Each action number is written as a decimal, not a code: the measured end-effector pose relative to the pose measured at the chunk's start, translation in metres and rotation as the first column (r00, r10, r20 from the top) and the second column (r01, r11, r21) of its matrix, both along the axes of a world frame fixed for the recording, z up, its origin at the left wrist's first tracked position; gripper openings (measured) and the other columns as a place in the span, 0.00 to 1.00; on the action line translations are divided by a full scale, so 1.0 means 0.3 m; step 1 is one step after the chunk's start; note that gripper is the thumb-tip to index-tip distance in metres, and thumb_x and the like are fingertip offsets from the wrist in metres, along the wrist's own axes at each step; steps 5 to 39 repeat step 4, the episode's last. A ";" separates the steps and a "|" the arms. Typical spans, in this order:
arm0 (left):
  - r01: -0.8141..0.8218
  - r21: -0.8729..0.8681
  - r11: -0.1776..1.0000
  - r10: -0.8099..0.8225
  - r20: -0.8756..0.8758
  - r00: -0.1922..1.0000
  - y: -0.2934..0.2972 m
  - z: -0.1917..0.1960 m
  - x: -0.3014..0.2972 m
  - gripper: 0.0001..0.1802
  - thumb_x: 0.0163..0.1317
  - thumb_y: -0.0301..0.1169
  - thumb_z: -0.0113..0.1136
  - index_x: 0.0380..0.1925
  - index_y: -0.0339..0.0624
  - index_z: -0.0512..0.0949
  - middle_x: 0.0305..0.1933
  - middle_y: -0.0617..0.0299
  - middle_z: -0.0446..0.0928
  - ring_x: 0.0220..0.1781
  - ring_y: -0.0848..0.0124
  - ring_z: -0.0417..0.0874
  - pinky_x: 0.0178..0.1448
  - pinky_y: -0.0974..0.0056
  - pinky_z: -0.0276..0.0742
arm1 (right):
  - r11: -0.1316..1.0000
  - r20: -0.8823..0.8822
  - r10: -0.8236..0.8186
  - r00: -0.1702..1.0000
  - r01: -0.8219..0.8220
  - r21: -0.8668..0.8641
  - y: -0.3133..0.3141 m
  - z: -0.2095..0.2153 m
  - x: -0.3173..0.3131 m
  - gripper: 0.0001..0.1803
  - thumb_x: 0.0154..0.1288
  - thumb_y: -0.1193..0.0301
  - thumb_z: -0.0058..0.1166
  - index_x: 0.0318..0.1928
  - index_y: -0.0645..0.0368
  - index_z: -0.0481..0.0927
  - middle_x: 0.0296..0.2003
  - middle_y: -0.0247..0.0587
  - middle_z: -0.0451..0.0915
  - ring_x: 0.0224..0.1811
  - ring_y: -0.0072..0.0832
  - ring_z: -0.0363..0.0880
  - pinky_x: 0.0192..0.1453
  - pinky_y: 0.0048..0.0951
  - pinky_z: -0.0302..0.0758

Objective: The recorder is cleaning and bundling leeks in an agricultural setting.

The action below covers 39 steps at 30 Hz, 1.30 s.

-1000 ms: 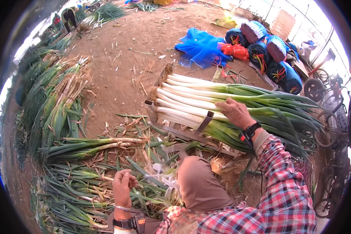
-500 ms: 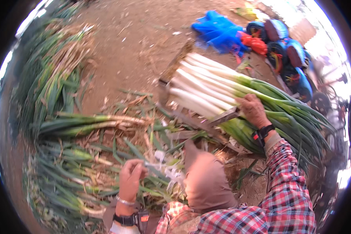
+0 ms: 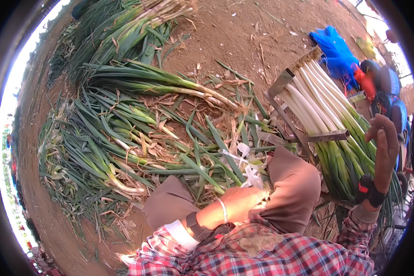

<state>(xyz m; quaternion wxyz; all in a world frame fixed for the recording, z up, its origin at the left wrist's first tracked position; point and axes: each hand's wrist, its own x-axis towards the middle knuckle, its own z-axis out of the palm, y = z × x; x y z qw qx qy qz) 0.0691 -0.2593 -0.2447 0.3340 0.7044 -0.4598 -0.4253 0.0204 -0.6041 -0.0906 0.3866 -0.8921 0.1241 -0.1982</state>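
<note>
Between the knees, left hand [image 3: 241, 202] pinches white ties [image 3: 248, 168]; right hand [image 3: 385, 142] touches stacked leeks [image 3: 329, 115].

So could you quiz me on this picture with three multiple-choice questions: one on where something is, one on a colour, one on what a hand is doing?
1. Where do the trimmed leeks lie?
A. in the wooden frame on the person's right
B. across the person's knees
C. inside the blue bag

2. What colour are the ties near the left hand?
A. red
B. white
C. black

3. What is the right hand doing?
A. gripping a knife
B. resting on the soil
C. raised over the leeks, holding nothing visible

Answers: 1 A, the white stalks lie side by side in the wooden frame to the right. 2 B, the ribbon-like ties by the fingers are white. 3 C, the hand is lifted above the green tops with no tool to be seen.
</note>
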 end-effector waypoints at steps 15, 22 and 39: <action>-0.143 -0.287 0.947 0.084 -0.207 0.975 0.089 0.050 0.003 0.22 0.63 0.41 0.55 0.53 0.43 0.70 0.43 0.49 0.75 0.48 0.53 0.79 0.48 0.55 0.75 | 0.848 -0.088 0.465 0.881 -0.414 0.332 0.292 0.089 0.219 0.16 0.71 0.71 0.41 0.53 0.66 0.74 0.40 0.42 0.77 0.35 0.24 0.79 0.41 0.23 0.73; -0.143 -0.287 0.947 0.084 -0.207 0.975 0.089 0.050 0.003 0.22 0.63 0.41 0.55 0.53 0.43 0.70 0.43 0.49 0.75 0.48 0.53 0.79 0.48 0.55 0.75 | 0.848 -0.088 0.465 0.881 -0.414 0.332 0.292 0.089 0.219 0.16 0.71 0.71 0.41 0.53 0.66 0.74 0.40 0.42 0.77 0.35 0.24 0.79 0.41 0.23 0.73; -0.143 -0.287 0.947 0.084 -0.207 0.975 0.089 0.050 0.003 0.22 0.63 0.41 0.55 0.53 0.43 0.70 0.43 0.49 0.75 0.48 0.53 0.79 0.48 0.55 0.75 | 0.848 -0.088 0.465 0.881 -0.414 0.332 0.292 0.089 0.219 0.16 0.71 0.71 0.41 0.53 0.66 0.74 0.40 0.42 0.77 0.35 0.24 0.79 0.41 0.23 0.73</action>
